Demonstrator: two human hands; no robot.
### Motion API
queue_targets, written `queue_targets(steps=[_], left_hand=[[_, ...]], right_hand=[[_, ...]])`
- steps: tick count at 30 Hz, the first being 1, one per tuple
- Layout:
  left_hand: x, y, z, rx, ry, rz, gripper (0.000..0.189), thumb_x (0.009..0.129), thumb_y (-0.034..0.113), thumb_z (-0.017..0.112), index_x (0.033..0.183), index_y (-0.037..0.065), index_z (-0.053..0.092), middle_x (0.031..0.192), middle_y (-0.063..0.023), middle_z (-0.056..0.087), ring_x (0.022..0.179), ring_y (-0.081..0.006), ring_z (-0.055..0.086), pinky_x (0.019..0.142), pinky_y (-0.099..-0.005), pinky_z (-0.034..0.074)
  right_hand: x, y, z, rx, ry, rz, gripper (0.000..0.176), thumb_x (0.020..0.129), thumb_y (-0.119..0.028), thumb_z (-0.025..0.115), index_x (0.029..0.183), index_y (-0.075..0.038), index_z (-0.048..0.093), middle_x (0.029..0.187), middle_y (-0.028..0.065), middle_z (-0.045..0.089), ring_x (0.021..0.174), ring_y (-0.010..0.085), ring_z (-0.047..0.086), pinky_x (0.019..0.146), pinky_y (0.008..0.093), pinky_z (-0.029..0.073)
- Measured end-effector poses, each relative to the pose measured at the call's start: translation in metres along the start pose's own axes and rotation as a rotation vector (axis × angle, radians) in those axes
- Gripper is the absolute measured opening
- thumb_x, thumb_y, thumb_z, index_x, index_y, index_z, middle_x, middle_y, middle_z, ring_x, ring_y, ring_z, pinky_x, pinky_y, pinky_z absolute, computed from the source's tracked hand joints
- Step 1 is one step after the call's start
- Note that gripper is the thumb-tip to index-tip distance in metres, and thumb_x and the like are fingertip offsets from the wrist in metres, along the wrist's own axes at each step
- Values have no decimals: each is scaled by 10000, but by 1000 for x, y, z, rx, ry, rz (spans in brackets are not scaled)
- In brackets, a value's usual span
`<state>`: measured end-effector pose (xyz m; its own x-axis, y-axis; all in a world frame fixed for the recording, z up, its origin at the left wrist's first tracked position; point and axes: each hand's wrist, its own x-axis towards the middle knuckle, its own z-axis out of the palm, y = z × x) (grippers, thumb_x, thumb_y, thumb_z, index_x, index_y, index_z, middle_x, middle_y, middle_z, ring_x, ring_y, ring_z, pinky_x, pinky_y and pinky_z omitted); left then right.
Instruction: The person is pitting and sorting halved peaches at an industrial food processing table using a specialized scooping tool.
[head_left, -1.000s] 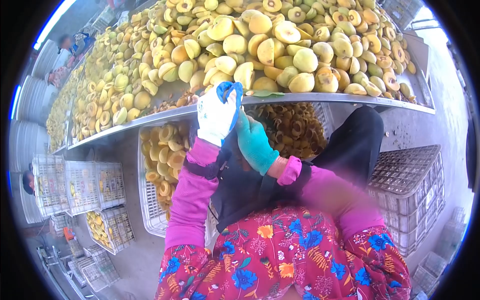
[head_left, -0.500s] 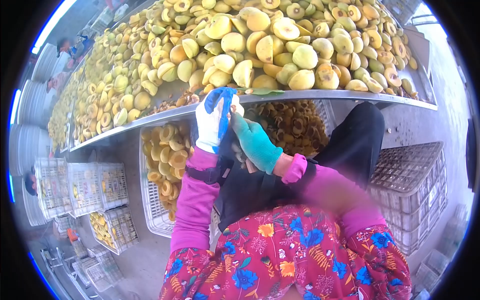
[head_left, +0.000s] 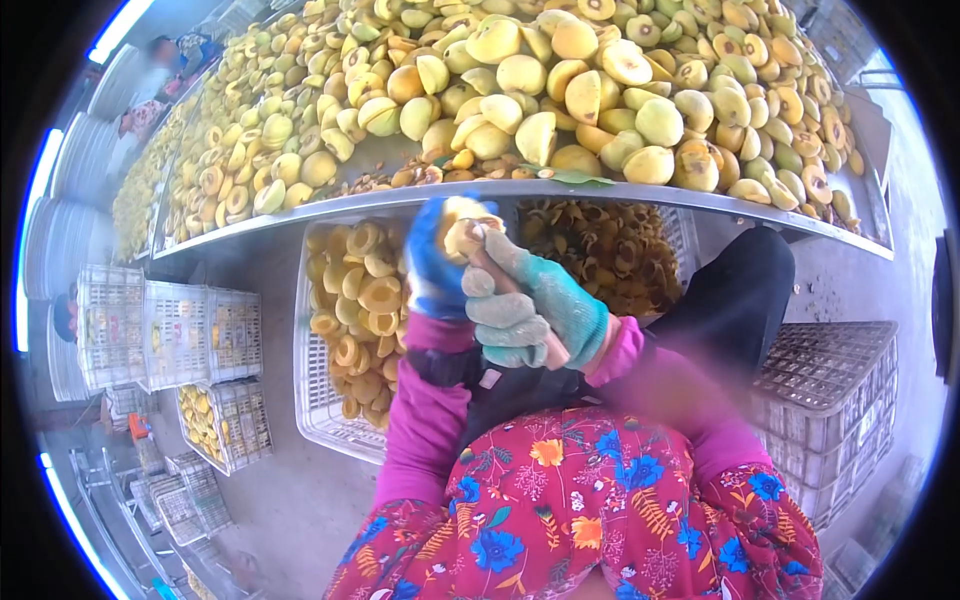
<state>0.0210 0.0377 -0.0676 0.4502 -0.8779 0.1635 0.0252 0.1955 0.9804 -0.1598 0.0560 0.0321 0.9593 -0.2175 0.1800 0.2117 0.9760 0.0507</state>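
- The peach half (head_left: 458, 236) sits just in front of the near edge of the desk (head_left: 640, 195), raised off it and held over the crates below.
- The left hand (head_left: 435, 265), in a blue and white glove, is clamped around the peach half with the cut face turned towards the other hand.
- The right hand (head_left: 530, 305), in a teal glove, is closed on the wooden handle of a small tool (head_left: 487, 262). The tool's tip is at the fruit, but whether the stone is already out I cannot tell.
- Judging by this, the coring of this one piece is under way and it has not yet been dropped.
- Under the desk edge, a white crate (head_left: 315, 400) holds many cored halves, so a good share looks done.
- Beside it, a second crate (head_left: 685, 235) holds darker scraps.
- On the desk a large heap of peaches (head_left: 560, 90) reaches the far edge, so much seems left.
- A grey crate (head_left: 830, 370) stands to the right by the person's knee.
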Motion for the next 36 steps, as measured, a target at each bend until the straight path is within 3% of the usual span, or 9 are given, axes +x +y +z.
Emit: queue_targets(steps=[2, 6, 7, 14, 22, 24, 28, 30, 36], left_hand=[[-5, 80, -55, -300, 67, -422, 373, 799, 324, 639, 975, -1, 596, 811, -149, 637, 683, -234, 621, 635, -351, 512], [44, 108, -75, 1335, 73, 65, 425, 784, 388, 634, 1030, 44, 599, 866, -146, 650, 731, -269, 630, 668, -365, 502], [78, 110, -56, 1263, -75, 116, 500, 762, 454, 625, 1035, 35, 612, 914, -169, 649, 841, -283, 625, 753, -370, 481], [213, 40, 10, 1547, -387, 195, 481, 718, 333, 644, 1079, 31, 543, 948, -177, 613, 880, -308, 609, 766, -391, 494], [79, 96, 7, -420, -155, -353, 313, 856, 149, 571, 1137, 29, 503, 977, -129, 548, 884, -241, 587, 745, -382, 533], [44, 69, 24, 332, -155, 322, 268, 890, 222, 549, 1048, 5, 548, 966, -101, 563, 879, -189, 566, 771, -316, 483], [11, 87, 65, -113, 38, 46, 259, 793, 52, 625, 1040, 4, 565, 1039, -139, 596, 958, -255, 575, 850, -344, 456], [22, 65, 53, 533, -221, 762, 260, 810, 62, 600, 1067, 28, 581, 1084, -133, 599, 1021, -267, 566, 863, -339, 460], [15, 60, 44, 392, -198, 325, 237, 828, 92, 589, 1052, 16, 598, 969, -129, 602, 887, -242, 591, 770, -314, 475]], right_hand=[[-30, -14, 7, -43, -42, -49, 395, 945, -488, 354, 855, -145, 525, 534, -80, 369, 404, 63, 360, 401, 229, 301], [-53, -34, -103, 282, 1247, -424, 429, 927, -512, 376, 799, -111, 457, 572, -61, 368, 441, 79, 360, 435, 254, 308], [-58, -24, -106, 206, 765, -150, 395, 902, -524, 435, 799, -143, 438, 565, -51, 362, 446, 87, 351, 442, 257, 322], [-23, -28, -17, -298, 867, -204, 403, 902, -530, 430, 817, -136, 448, 572, -31, 400, 462, 105, 403, 453, 280, 355], [29, -33, -10, -1499, 925, -662, 277, 925, -299, 493, 845, -34, 504, 578, 69, 511, 495, 183, 533, 462, 318, 415], [31, -30, -17, -1834, 962, -765, 231, 930, -233, 499, 859, -13, 514, 614, 95, 516, 550, 174, 553, 492, 331, 418], [24, -25, -31, -1807, 1022, -724, 257, 933, -237, 492, 882, 10, 546, 673, 126, 557, 596, 192, 531, 559, 343, 428], [18, -22, -33, -1645, 1040, -701, 278, 940, -249, 476, 901, 14, 555, 713, 122, 578, 642, 183, 541, 581, 331, 428], [21, -10, -28, -1531, 993, -770, 297, 937, -272, 473, 902, 14, 543, 727, 200, 586, 644, 312, 585, 580, 380, 435]])
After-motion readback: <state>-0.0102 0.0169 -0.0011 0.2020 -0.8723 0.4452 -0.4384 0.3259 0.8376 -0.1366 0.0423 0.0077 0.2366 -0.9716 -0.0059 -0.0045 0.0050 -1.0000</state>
